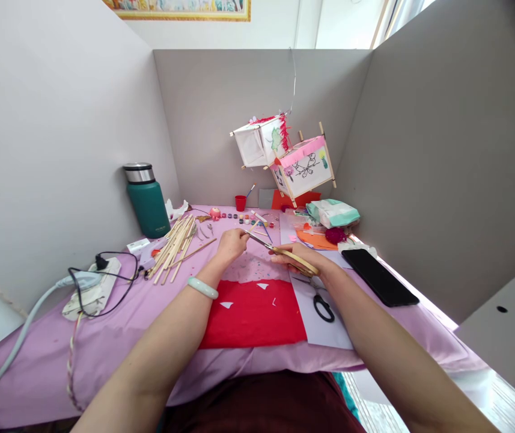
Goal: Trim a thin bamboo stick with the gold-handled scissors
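My right hand [302,255] is closed around the tan handles of a pair of scissors [261,240]. The narrow metal blades point left and reach the fingertips of my left hand [232,243]. That left hand is closed in a pinch; whatever lies between its fingers is too small to make out. Below both hands a red sheet [252,319] lies near the table's front edge, with small white scraps [226,305] on it. Black-handled scissors [324,308] rest on a pale sheet [313,331], beneath my right forearm.
Wooden sticks [173,249], a green bottle [146,204] and a power strip [92,288] occupy the left. Paint pots [243,222] and a red cup [240,202] stand behind. Paper lanterns [304,165] hang above. At right are a phone [378,276] and a tissue pack [333,212].
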`<state>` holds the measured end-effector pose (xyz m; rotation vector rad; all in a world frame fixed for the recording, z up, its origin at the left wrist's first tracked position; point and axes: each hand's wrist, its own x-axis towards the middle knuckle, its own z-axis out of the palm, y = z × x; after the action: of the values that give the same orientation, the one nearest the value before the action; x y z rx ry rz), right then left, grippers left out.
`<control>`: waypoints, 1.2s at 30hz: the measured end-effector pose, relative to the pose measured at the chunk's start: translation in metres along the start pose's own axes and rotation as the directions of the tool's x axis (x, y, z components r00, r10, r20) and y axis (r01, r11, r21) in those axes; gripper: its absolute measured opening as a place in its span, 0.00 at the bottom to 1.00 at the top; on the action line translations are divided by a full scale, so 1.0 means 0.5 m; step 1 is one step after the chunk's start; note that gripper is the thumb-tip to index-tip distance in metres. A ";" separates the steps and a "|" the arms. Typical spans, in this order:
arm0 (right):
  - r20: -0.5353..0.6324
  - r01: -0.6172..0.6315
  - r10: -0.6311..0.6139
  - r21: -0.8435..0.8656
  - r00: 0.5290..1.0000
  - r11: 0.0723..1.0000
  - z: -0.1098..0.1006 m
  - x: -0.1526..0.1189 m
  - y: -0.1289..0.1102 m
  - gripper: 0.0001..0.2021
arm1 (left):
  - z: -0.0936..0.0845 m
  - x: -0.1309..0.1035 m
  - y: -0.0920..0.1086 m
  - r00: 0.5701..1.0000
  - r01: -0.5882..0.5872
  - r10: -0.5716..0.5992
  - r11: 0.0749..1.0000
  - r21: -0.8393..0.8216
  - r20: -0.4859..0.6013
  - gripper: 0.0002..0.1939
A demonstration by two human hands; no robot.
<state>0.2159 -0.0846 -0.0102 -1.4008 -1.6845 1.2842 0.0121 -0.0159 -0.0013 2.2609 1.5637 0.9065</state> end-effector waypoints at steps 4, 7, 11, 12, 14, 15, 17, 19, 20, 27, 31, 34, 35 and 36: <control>0.007 0.012 -0.012 -0.006 1.000 1.000 -0.002 0.001 0.003 0.25 | -0.002 0.002 -0.008 0.989 0.095 -0.072 0.980 -0.177 0.129 0.13; 0.016 0.013 -0.013 0.002 1.000 1.000 -0.003 0.001 0.004 0.25 | 0.001 0.006 -0.018 0.948 0.255 -0.155 0.893 -0.371 0.279 0.14; 0.016 0.000 0.000 0.010 1.000 1.000 -0.001 0.000 0.002 0.26 | 0.004 0.009 -0.021 0.943 0.262 -0.154 0.890 -0.374 0.294 0.15; 0.013 -0.001 0.000 0.009 1.000 1.000 -0.001 -0.001 0.001 0.26 | 0.004 0.009 -0.019 0.955 0.226 -0.145 0.919 -0.322 0.257 0.14; 0.003 0.008 -0.008 0.003 1.000 1.000 0.000 -0.001 0.000 0.26 | 0.003 0.007 -0.013 0.983 0.120 -0.094 0.979 -0.166 0.157 0.14; 0.001 0.016 -0.016 0.000 1.000 1.000 0.001 -0.001 0.000 0.26 | 0.003 0.005 -0.010 0.992 0.067 -0.057 0.994 -0.084 0.110 0.15; -0.002 0.023 -0.023 -0.003 1.000 1.000 0.001 -0.001 0.000 0.26 | 0.003 0.002 -0.005 0.999 0.002 -0.003 0.999 0.032 0.048 0.16; -0.007 0.015 -0.015 -0.003 1.000 1.000 0.002 -0.001 0.000 0.26 | 0.003 0.000 -0.002 1.000 -0.001 0.000 0.998 0.065 0.019 0.16; -0.010 0.011 -0.011 -0.005 1.000 1.000 0.003 -0.002 -0.001 0.26 | 0.003 0.000 -0.002 1.000 0.004 -0.004 0.998 0.062 0.011 0.16; 0.001 0.012 -0.012 -0.017 1.000 1.000 0.002 -0.005 -0.004 0.27 | -0.003 0.004 -0.013 0.989 0.089 -0.068 0.983 -0.159 0.133 0.12; 0.028 0.018 -0.018 -0.003 0.999 1.000 -0.002 -0.002 0.001 0.27 | 0.000 0.009 -0.022 0.944 0.271 -0.161 0.877 -0.398 0.289 0.13; 0.025 0.024 -0.024 0.002 0.999 1.000 -0.002 -0.001 0.003 0.27 | 0.004 0.011 -0.026 0.937 0.284 -0.151 0.852 -0.439 0.315 0.14; 0.020 0.025 -0.025 0.001 0.999 1.000 -0.001 -0.001 0.003 0.26 | 0.006 0.011 -0.026 0.943 0.268 -0.150 0.870 -0.414 0.297 0.14; 0.016 0.025 -0.025 0.001 1.000 1.000 -0.001 -0.001 0.002 0.26 | 0.007 0.011 -0.026 0.954 0.237 -0.143 0.898 -0.370 0.264 0.13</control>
<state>0.2169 -0.0851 -0.0109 -1.3677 -1.7065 1.2859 0.0059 -0.0053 -0.0087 1.8174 1.3282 0.7892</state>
